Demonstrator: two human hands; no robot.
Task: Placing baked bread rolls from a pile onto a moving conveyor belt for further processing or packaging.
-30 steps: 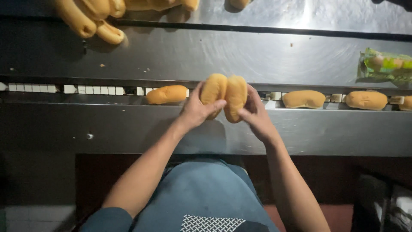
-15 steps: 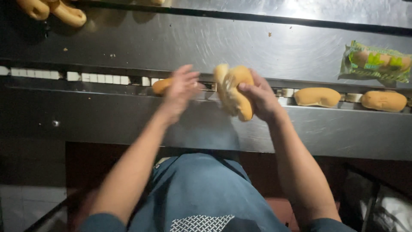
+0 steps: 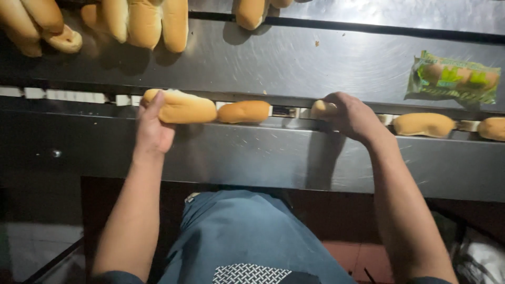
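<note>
Left hand (image 3: 152,129) curled around end of long bun (image 3: 181,107), bun seated lengthwise in conveyor channel (image 3: 68,97). Right hand (image 3: 352,117) closed over second bun (image 3: 322,109), pressed into same channel, in line with next bun (image 3: 244,111).

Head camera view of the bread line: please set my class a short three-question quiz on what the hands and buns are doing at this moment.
1. True or false: the left hand holds a long bun at the conveyor slot.
2. Multiple choice: where does the green wrapped bun pack lie? A) on the steel surface beyond the slot, far right; B) in the left hand; C) on the blue apron.
3. Fill in: the right hand closes over a bun that is mostly ____ by its fingers.

Key
1. True.
2. A.
3. Hidden. Only the bun's left end shows; a loose bun lies in the slot between the hands.
</note>
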